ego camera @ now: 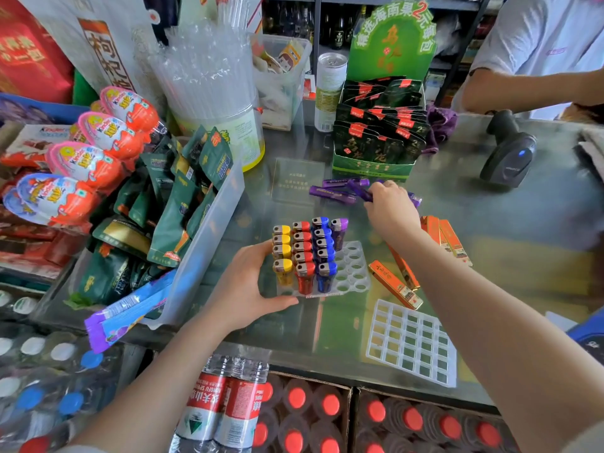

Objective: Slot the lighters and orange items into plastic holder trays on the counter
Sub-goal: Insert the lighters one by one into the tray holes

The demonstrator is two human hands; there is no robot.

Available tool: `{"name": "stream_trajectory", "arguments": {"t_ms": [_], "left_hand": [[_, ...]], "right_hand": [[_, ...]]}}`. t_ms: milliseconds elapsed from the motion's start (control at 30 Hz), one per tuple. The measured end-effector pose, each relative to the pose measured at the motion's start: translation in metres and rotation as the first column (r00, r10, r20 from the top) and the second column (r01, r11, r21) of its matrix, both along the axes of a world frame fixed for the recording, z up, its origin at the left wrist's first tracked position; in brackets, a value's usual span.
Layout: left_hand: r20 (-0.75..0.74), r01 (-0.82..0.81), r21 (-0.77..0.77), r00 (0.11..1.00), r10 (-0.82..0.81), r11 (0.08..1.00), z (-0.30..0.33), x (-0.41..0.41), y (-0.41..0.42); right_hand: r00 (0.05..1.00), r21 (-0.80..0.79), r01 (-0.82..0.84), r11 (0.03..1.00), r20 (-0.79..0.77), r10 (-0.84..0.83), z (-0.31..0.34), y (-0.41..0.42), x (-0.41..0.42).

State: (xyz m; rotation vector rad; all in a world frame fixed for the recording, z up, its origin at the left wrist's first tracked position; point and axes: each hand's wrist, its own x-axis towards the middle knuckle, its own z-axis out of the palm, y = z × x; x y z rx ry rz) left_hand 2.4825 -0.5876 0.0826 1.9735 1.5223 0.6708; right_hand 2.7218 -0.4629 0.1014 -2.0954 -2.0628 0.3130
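A clear holder tray with round holes (pixel 354 273) sits mid-counter, its left rows filled with upright yellow, red and blue lighters and one purple lighter (pixel 339 231). My left hand (pixel 248 286) holds the tray's left front corner. My right hand (pixel 390 207) reaches back to several loose purple lighters (pixel 333 192) lying flat and grips one between its fingers. Several flat orange items (pixel 395 284) lie right of the tray. A second clear tray with square cells (pixel 411 343) lies empty at the front right.
A bin of green packets (pixel 183 207) crowds the left. A green display box (pixel 376 138) and a can (pixel 330 89) stand behind. A barcode scanner (pixel 508 155) sits at the right near another person's arm (pixel 529 93). Bottles line up below the counter edge.
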Motion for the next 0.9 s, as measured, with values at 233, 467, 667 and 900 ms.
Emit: {"name": "stream_trajectory", "arguments": {"t_ms": [233,467,667,900], "left_hand": [[-0.008,-0.012,-0.002,1.000,0.012,1.000,0.000,0.000,-0.001],[-0.022,-0.007,-0.002,1.000,0.007,1.000,-0.001,0.001,-0.002],[-0.015,-0.017,0.021,1.000,0.018,1.000,0.000,0.003,-0.005],[-0.009,-0.009,0.034,1.000,0.009,0.999,-0.002,0.002,-0.004]], "right_hand": [[0.826,0.006,0.048,0.999,-0.562,-0.036,0.018,-0.043,0.005],[0.498,-0.225,-0.073,0.972,-0.853,-0.160,0.037,-0.098,0.011],[0.479,-0.187,-0.148,0.971,-0.873,-0.095,0.034,-0.120,0.000],[0.724,0.174,-0.110,0.979,-0.661,0.199,0.025,-0.128,-0.010]]}}
